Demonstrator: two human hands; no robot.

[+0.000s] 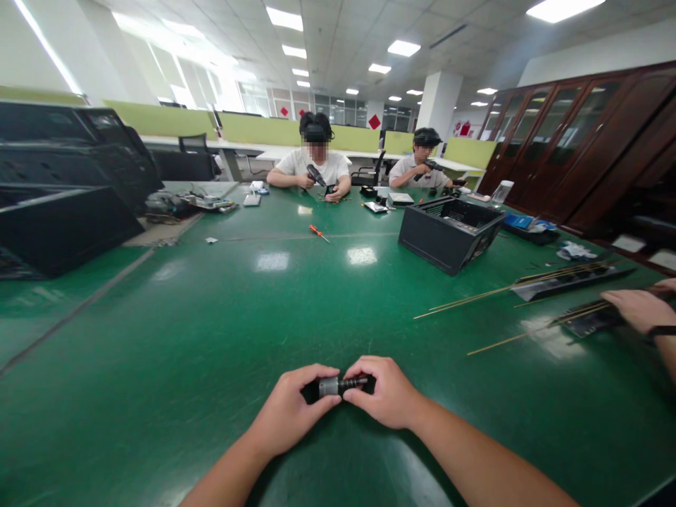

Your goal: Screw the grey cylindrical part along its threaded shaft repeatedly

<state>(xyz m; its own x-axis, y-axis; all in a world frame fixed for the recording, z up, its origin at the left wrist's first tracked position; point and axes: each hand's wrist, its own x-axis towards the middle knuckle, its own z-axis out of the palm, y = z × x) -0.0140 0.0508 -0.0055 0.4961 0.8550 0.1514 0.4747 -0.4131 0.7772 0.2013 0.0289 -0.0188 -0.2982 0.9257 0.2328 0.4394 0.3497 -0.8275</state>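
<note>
In the head view, the part (328, 386) you have is a short cylinder with a smooth silver-grey body, a dark end to its left, and a narrower dark, ringed section to its right that runs out to a slim tip. Your left hand (296, 405) is curled with thumb and fingers parted by the body's width, gripping the silver body from either side. Your right hand (388, 394) is bent in a similar curve, thumb and fingers around the ringed section. The part lies sideways between both sets of fingers, its dark end within your left grasp and its tip pointing into your right palm. It sits over the near side of the table (211, 317); you cannot tell whether it touches the top. A screwdriver (316, 230) lies toward the far edge, a case (427, 243) toward the far right corner, and rods (465, 302) nearer the right edge.
</note>
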